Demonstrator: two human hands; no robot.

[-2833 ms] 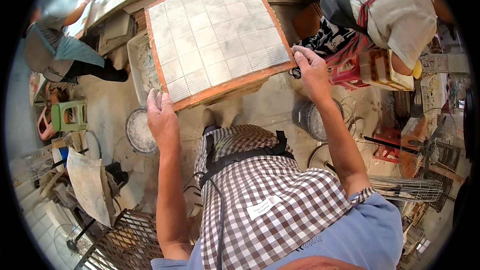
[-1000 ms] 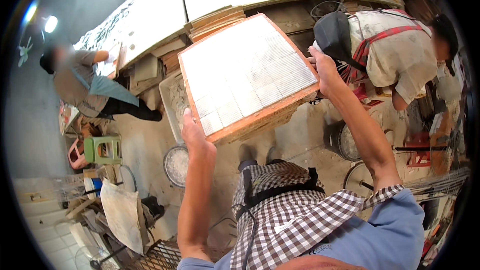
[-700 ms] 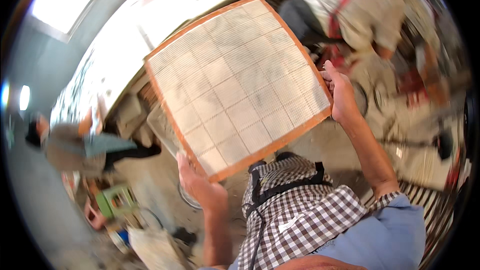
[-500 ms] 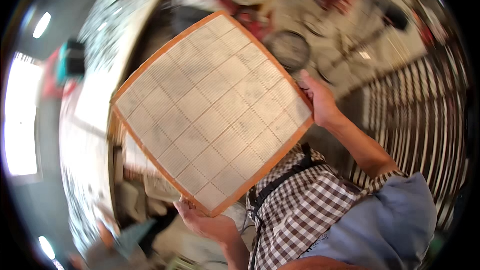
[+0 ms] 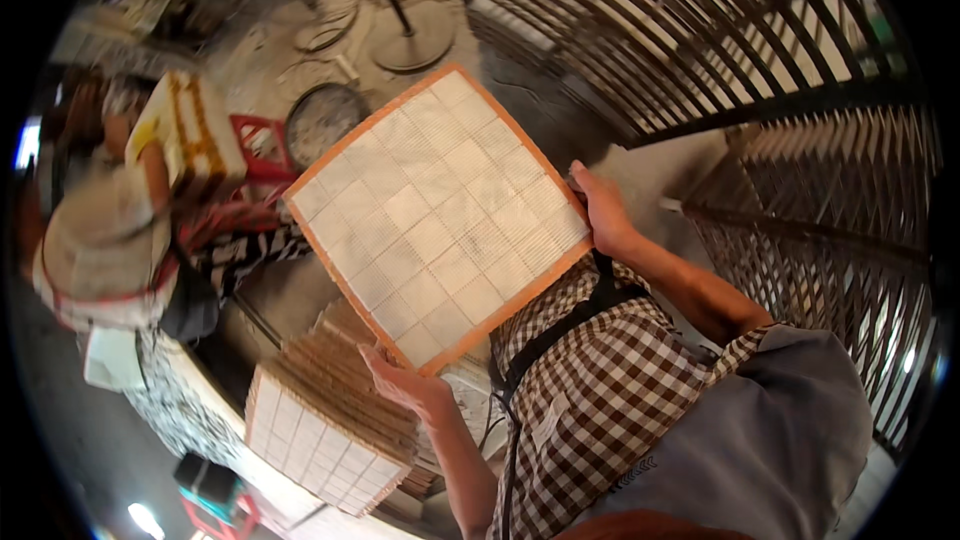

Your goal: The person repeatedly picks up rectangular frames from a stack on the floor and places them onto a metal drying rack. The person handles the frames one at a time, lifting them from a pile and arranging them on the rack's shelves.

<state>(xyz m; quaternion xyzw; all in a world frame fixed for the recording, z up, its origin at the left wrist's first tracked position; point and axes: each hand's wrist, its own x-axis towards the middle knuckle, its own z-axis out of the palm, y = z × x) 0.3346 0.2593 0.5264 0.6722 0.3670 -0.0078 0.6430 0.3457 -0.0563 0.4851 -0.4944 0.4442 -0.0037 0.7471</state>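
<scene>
A square board point(image 5: 440, 220) with a white, ribbed face of tile-like squares and an orange-brown rim is held out in front of me, level or slightly tilted. My left hand point(image 5: 408, 383) supports its near corner from below, with the thumb by the rim and the other fingers partly hidden. On the right corner, my right hand point(image 5: 606, 212) grips the edge, its thumb at the rim and the fingers out of sight underneath. Beneath and left of the board stands a stack of similar boards point(image 5: 325, 435), their brown edges packed closely together.
Racks of dark slats point(image 5: 690, 30) rise ahead and to the right. A round basin point(image 5: 325, 120) and a pole with a round base point(image 5: 412, 40) stand on the floor beyond the board. At left, a person in a hat point(image 5: 105, 230) sits by a white foam box point(image 5: 190, 135) and red stool point(image 5: 262, 147).
My view has swung to the right, bringing the slatted racks ahead and the seated person to the left. The board has stayed in both hands and sits a little farther from me.
</scene>
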